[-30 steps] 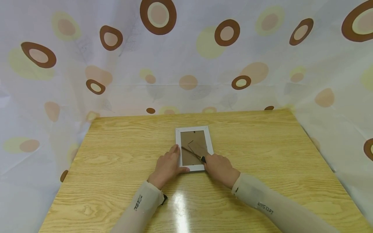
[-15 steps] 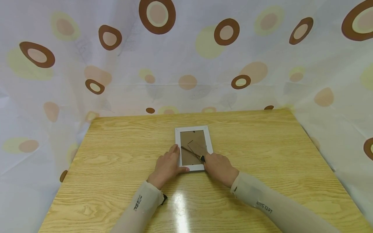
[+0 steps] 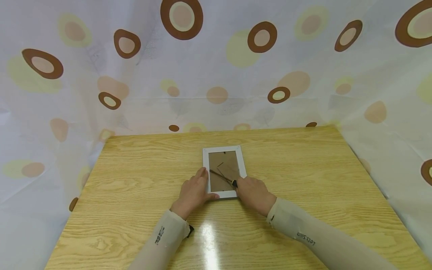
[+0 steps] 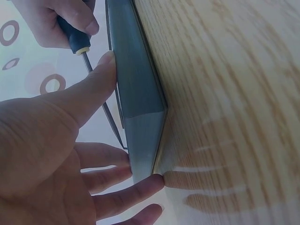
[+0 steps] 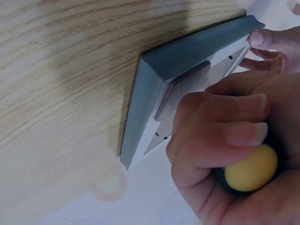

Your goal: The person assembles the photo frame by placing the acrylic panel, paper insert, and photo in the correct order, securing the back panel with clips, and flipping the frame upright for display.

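Note:
A white-backed picture frame [image 3: 223, 194] lies face down, its brown backing board [image 3: 233, 159] upward. Its side edges look blue-grey in the left wrist view. My left hand [image 3: 193, 192] holds the frame's near left corner, thumb on the near edge and fingers along the left side. My right hand [image 3: 254, 195] grips a screwdriver [image 3: 221, 176] by its black handle with a yellow end [image 5: 251, 168]. The shaft slants across the backing, with its tip at the inner left edge of the frame. A thin bent stand outline [image 3: 220, 165] shows on the backing.
The frame rests on a wood-grain table [image 3: 145, 161]. A white sheet [image 3: 216, 67] printed with brown and yellow rings hangs behind the table and on both sides. Light glares off the table [image 3: 209, 240] in front of the frame.

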`<state>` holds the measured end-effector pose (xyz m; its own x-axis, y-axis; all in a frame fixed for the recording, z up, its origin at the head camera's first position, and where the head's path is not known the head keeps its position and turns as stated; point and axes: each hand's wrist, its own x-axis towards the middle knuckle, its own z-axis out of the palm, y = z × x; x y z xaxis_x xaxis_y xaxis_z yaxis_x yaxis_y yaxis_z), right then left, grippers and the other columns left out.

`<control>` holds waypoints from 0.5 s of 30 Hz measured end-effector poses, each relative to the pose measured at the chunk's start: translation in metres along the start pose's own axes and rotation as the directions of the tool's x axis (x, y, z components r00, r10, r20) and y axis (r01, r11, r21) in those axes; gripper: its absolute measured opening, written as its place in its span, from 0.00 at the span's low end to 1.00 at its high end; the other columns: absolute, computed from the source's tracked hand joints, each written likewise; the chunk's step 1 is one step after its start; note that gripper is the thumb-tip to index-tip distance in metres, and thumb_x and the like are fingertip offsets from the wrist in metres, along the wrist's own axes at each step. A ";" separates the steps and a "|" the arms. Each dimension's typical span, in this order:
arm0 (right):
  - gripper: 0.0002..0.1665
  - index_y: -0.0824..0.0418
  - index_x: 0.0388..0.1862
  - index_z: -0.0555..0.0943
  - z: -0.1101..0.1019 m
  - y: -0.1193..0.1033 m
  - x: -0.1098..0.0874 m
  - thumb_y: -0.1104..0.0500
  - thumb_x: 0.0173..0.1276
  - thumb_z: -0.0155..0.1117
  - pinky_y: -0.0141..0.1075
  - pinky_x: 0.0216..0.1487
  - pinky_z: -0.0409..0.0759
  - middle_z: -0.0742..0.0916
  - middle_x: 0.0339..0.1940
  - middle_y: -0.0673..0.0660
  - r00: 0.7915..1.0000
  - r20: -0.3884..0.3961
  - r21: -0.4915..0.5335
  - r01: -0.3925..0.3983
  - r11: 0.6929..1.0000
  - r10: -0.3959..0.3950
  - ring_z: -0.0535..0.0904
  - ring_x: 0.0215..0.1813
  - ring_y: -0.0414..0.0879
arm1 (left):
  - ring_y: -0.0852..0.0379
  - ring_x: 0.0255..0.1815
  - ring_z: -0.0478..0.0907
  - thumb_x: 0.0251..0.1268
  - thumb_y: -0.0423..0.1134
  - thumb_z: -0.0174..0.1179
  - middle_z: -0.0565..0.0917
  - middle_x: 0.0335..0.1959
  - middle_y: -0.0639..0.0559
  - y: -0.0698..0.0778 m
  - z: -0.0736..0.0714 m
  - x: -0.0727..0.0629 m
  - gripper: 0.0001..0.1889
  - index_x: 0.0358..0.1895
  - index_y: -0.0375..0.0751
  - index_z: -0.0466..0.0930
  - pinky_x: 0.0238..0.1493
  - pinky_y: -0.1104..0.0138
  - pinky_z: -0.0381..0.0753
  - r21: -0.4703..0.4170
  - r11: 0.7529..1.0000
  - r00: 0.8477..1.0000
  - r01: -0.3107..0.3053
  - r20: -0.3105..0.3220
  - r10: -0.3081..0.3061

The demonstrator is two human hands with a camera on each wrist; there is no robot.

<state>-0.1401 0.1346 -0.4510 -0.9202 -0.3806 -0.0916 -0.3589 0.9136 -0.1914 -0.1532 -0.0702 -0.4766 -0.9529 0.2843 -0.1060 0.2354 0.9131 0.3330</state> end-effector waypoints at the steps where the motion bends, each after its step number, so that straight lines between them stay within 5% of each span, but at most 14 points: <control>1: 0.14 0.66 0.26 0.76 0.000 0.000 0.000 0.62 0.72 0.64 0.42 0.19 0.77 0.81 0.20 0.60 1.000 0.001 -0.002 0.002 1.000 -0.002 0.73 0.21 0.45 | 0.36 0.62 0.79 0.52 0.62 0.74 0.65 0.78 0.40 0.000 0.000 0.000 0.52 0.74 0.33 0.66 0.54 0.46 0.82 0.000 1.000 1.000 0.001 0.000 -0.001; 15: 0.15 0.66 0.24 0.77 0.002 0.001 0.002 0.62 0.71 0.65 0.40 0.17 0.75 0.81 0.19 0.59 1.000 -0.005 -0.007 0.001 1.000 -0.001 0.72 0.20 0.44 | 0.36 0.64 0.78 0.52 0.61 0.74 0.65 0.78 0.40 0.000 0.000 0.000 0.51 0.75 0.33 0.65 0.57 0.44 0.80 -0.027 1.000 1.000 0.012 0.003 -0.012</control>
<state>-0.1416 0.1345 -0.4529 -0.9206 -0.3809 -0.0861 -0.3609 0.9141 -0.1848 -0.1534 -0.0700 -0.4764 -0.9549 0.2745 -0.1129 0.2187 0.9080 0.3573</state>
